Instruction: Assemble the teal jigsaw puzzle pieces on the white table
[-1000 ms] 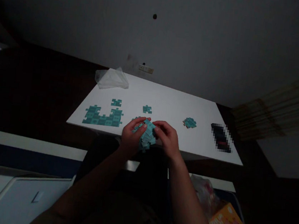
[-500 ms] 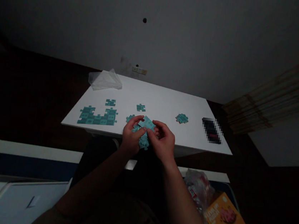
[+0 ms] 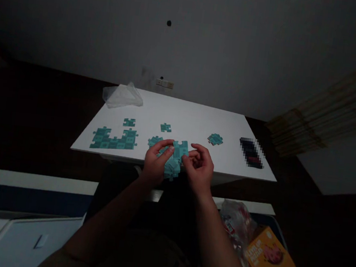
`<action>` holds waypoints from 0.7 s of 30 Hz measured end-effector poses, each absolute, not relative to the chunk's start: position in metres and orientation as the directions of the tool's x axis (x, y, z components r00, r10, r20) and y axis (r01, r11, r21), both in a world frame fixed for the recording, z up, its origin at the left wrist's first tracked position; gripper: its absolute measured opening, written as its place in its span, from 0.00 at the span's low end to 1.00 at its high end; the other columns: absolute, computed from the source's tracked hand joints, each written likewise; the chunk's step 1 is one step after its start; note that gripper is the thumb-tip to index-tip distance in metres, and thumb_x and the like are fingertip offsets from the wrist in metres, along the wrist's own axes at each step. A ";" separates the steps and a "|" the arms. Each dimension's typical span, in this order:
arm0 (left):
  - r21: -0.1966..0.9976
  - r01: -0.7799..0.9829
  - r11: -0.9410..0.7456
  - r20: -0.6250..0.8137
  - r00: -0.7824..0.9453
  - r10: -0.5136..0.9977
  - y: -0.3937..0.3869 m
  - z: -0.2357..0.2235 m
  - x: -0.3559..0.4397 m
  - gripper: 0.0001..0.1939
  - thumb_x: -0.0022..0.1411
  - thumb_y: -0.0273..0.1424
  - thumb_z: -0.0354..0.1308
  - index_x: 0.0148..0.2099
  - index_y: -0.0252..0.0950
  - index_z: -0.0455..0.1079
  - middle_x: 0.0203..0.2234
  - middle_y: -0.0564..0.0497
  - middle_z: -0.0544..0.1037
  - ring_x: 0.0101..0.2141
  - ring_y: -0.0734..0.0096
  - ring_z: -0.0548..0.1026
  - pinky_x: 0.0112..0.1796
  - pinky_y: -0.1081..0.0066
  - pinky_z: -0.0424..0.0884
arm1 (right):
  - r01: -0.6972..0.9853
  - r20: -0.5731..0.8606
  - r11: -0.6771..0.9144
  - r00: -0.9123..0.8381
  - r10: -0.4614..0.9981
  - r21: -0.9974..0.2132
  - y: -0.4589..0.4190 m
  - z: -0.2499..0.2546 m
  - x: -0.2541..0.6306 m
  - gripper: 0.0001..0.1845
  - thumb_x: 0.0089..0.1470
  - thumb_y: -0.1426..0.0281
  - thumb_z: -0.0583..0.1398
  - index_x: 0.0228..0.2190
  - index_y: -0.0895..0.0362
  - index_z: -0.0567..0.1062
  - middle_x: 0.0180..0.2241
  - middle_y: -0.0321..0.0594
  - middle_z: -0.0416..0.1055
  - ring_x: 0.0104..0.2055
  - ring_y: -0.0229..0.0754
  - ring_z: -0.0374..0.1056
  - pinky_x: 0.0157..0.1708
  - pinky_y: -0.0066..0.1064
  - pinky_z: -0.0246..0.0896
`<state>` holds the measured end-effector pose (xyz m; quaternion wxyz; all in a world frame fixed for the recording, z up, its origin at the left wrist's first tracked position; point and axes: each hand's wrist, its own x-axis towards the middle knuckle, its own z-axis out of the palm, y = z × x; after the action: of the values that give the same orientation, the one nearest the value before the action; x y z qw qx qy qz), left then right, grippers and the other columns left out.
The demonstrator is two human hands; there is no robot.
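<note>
My left hand (image 3: 156,162) is closed on a loose bunch of teal puzzle pieces (image 3: 171,167), held just over the table's front edge. One puzzle piece (image 3: 181,149) sticks up at the top of the bunch. My right hand (image 3: 200,166) pinches the right side of that piece with its thumb, the index finger lifted away. Behind my left hand, more puzzle pieces (image 3: 154,140) lie on the table, partly hidden. A joined U-shaped puzzle section (image 3: 112,142) lies at the left, with a separate puzzle piece (image 3: 129,122) above its gap. Another single piece (image 3: 166,127) lies mid-table.
The white table (image 3: 195,118) stands near the wall. On it are a clear plastic bag (image 3: 124,96) at back left, a pile of puzzle pieces (image 3: 215,139), and a dark pixelated object (image 3: 251,153) at right. An orange box (image 3: 272,262) and a crumpled plastic bag (image 3: 235,221) sit lower right.
The top puzzle piece has turned upright and shifted right between my hands. My right hand has moved slightly right, its fingers more spread. The view has shifted a little.
</note>
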<state>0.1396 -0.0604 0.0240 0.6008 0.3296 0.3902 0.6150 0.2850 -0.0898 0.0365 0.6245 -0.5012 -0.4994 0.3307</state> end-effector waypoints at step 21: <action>0.930 -0.364 -0.039 0.020 -0.056 0.998 -0.040 0.038 0.151 0.22 0.56 0.48 0.85 0.45 0.39 0.90 0.42 0.43 0.90 0.44 0.53 0.87 0.48 0.56 0.84 | 0.076 0.266 0.256 0.323 0.908 -0.964 -0.086 0.038 0.296 0.29 0.59 0.53 0.74 0.57 0.46 0.74 0.36 0.35 0.80 0.38 0.49 0.80 0.42 0.44 0.80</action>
<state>0.1512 -0.0404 0.0380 0.5636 0.3930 0.4033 0.6044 0.2961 -0.0864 0.0379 0.6308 -0.5132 -0.4795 0.3299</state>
